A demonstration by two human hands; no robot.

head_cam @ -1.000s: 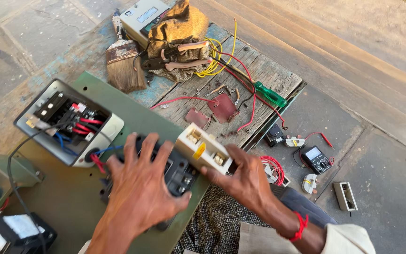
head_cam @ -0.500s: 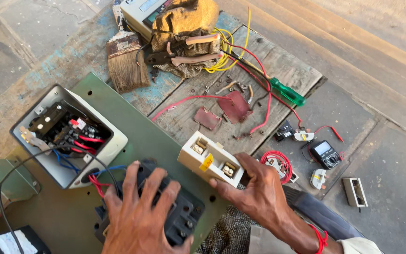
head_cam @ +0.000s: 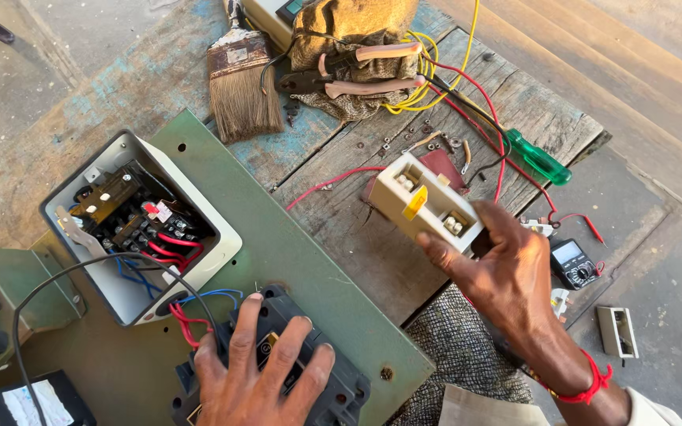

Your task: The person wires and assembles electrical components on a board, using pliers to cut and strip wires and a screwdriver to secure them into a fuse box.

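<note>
Right hand (head_cam: 507, 276), centre right of frame: fingers (head_cam: 436, 251) closed around a cream switch block (head_cam: 424, 203) with a yellow tab, held in the air above the wooden desk (head_cam: 341, 229), tilted. Left hand (head_cam: 258, 375), bottom centre: fingers spread wide, palm pressing flat on a black component (head_cam: 341, 390) mounted on the green panel (head_cam: 294, 244).

Risks, as judged:
- The block is gripped at one end only; it could pivot and drop onto the loose screws (head_cam: 404, 134) or the red wire (head_cam: 325, 183) below.
- Red and blue leads (head_cam: 191, 308) run from the open white enclosure (head_cam: 222, 237), left of centre, to just beside the left hand; a shift of the palm could tug or pinch them.
- The green panel overhangs the desk edge at lower centre; uneven pressing may rock it.
- The green-handled screwdriver (head_cam: 538, 158) lies near the desk's right edge and could roll off.
</note>
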